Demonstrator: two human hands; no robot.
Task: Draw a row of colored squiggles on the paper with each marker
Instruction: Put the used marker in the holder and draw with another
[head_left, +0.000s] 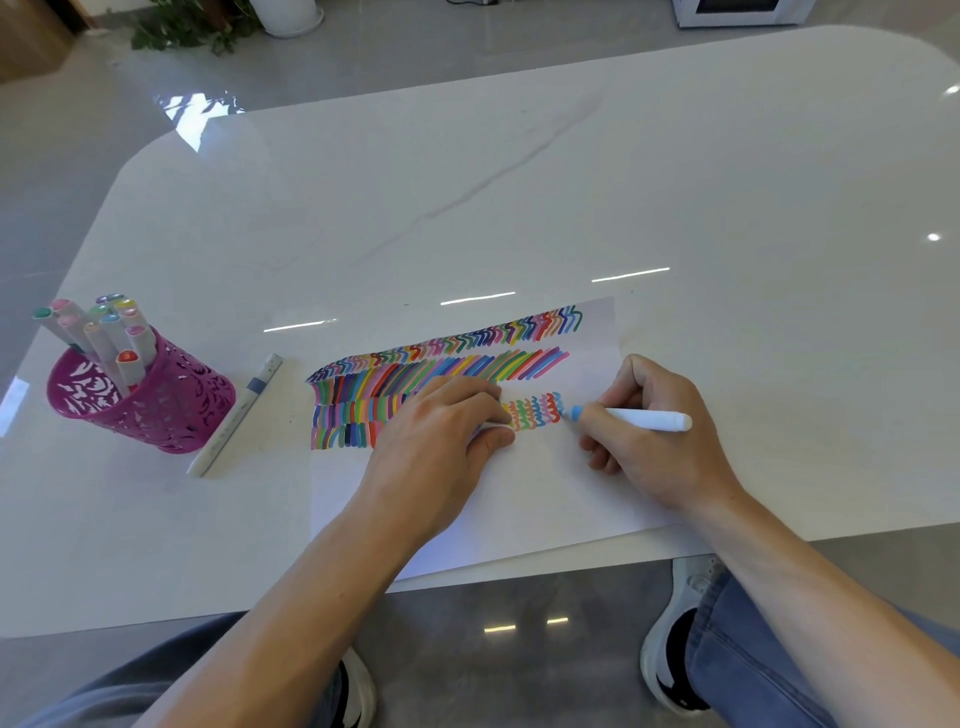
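Observation:
A white sheet of paper (545, 493) lies near the table's front edge, covered with rows of coloured strokes and a row of squiggles (535, 413). My right hand (649, 441) grips a white marker with a blue tip (639, 418); the tip touches the paper at the right end of the squiggle row. My left hand (441, 431) rests flat on the paper, over the left part of that row, and seems to pinch a small white cap (491, 427) between thumb and fingers. A pink lattice cup (150, 405) at the left holds several capped markers (104, 332).
One loose white marker (236, 415) lies on the white marble table (571, 208) between the cup and the paper. My knees and shoes show below the table's front edge. A potted plant (208, 21) stands on the floor beyond the far edge.

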